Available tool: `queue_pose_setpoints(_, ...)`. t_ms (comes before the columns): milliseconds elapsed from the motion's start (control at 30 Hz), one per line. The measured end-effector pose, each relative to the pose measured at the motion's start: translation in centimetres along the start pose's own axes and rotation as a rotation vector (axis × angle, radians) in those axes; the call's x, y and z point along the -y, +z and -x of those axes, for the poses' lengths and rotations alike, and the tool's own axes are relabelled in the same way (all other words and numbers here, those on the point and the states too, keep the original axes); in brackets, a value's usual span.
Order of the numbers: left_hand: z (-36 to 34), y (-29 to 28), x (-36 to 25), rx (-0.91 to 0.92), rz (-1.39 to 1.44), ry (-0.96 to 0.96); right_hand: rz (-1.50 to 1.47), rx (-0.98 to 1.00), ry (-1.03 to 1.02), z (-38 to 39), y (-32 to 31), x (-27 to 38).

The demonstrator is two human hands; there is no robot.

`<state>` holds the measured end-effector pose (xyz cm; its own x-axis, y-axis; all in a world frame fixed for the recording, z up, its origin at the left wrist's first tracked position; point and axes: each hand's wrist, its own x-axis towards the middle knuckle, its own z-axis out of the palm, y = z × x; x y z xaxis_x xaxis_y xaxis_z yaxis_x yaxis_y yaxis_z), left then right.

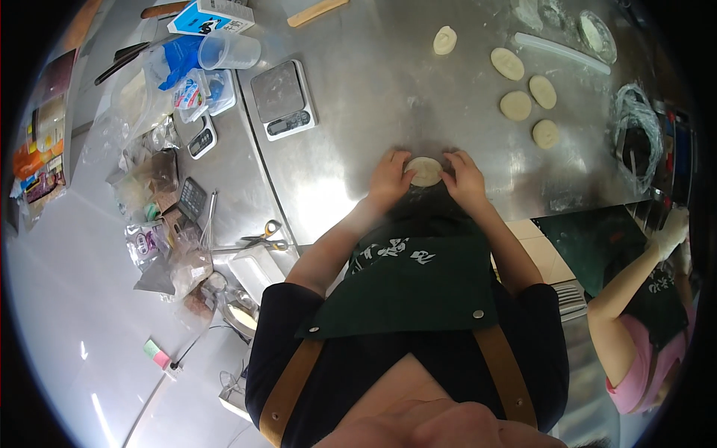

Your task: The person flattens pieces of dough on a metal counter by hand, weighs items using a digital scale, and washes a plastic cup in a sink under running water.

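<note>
A flat, pale dough round lies on the steel worktable at its near edge, right in front of me. My left hand grips its left side with curled fingers, the thumb on the dough. From the other side, my right hand holds the right rim in the same way. Farther off to the right, several more dough rounds are spread out on the metal. One dough round sits apart from them, nearer the middle of the far side.
A kitchen scale stands left of my hands, with scissors and a whisk beyond. A white rod lies at the far right. Crumpled clear plastic is at the right edge, near a gloved co-worker.
</note>
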<state>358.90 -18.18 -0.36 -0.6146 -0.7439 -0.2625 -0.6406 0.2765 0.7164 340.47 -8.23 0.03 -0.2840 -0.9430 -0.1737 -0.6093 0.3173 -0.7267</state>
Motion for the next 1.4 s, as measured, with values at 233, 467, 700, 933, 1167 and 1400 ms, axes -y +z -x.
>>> queue_pose_setpoints(233, 0.6, 2.8, -0.4, -0.1, -0.002, -0.147, 0.073, -0.019, 0.023, 0.9, 3.1, 0.2)
queue_pose_setpoints(467, 4.2, 2.7, 0.4, -0.014, 0.123, -0.158, -0.015, 0.03, 0.037, 2.5, 3.2, 1.1)
queue_pose_setpoints(700, 4.0, 3.5, 0.4, -0.068, -0.041, -0.1, 0.07, -0.051, -0.062, 2.5, 3.8, 0.4)
queue_pose_setpoints(933, 3.6, 3.0, -2.0, -0.129, 0.016, -0.028, -0.138, -0.094, 0.269, 3.9, 3.8, -0.3)
queue_pose_setpoints(1167, 3.1, 2.1, -5.5, -0.079, -0.125, 0.323, -1.053, 0.175, 1.035, 4.1, 2.1, -0.2)
queue_pose_setpoints(1400, 3.5, 0.3, -6.6, -0.099, -0.174, 0.63, -2.027, 0.194, 0.624, 1.6, 3.0, -1.5)
